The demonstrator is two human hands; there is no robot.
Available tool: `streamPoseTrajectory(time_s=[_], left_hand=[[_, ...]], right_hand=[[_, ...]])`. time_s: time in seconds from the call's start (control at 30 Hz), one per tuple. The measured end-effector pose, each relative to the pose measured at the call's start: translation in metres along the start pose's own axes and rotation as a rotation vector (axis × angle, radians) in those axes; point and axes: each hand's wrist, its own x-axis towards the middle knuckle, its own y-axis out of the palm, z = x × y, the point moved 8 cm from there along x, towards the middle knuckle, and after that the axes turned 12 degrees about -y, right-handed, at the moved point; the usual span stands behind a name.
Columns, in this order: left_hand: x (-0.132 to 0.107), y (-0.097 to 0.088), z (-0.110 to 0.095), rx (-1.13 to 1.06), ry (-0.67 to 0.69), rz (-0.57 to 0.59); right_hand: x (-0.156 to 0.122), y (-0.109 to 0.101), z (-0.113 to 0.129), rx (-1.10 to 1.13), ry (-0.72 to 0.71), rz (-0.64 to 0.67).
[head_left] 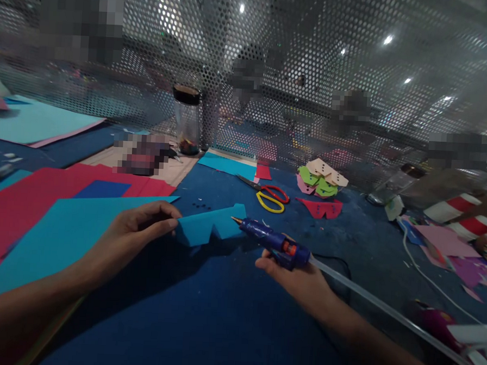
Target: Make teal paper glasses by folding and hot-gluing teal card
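Red sheet (34, 207): matte paper, flat along the left side of the table (170, 326), partly under a light-blue sheet (65, 236).
Left hand (133, 228): thumb and fingers are pinched closed on the left end of the blue cut-out.
Blue cut-out (198, 229): smooth, thin paper, a mask-like strip with a notch in its lower edge, held up over the middle of the table.
Scissors (271, 197): red and yellow loops, lying toward the far edge.
Glue gun (267, 236): shiny dark-blue plastic, its pointed tip at the cut-out's right end; whether they touch, I cannot tell.
Right hand (299, 281): closed around the gun's handle.
Clear stick (364, 292): long, translucent, coming from the gun's back.
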Motion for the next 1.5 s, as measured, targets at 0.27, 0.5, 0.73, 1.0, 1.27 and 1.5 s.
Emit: streamPoseTrajectory(time_s=[0.27, 0.5, 0.73, 1.0, 1.27, 1.5], left_hand=[[0.011, -0.017, 0.011, -0.221, 0.006, -0.115], [0.013, -0.029, 0.017, -0.456, -0.036, -0.217], [0.017, -0.032, 0.017, -0.555, -0.07, -0.228], [0.015, -0.033, 0.017, -0.558, -0.07, -0.252], [0.014, -0.032, 0.017, -0.528, -0.06, -0.237], [0.013, -0.03, 0.014, -0.511, -0.058, -0.24]], right_hand=[[0.003, -0.001, 0.003, 0.03, 0.102, -0.012], [0.006, -0.002, -0.008, -0.067, 0.11, 0.003], [0.011, 0.009, -0.014, -0.126, 0.045, 0.116], [0.015, 0.014, -0.008, -0.26, 0.075, 0.202], [0.017, 0.013, -0.008, -0.309, 0.078, 0.197], [0.019, 0.014, -0.006, -0.323, 0.078, 0.199]])
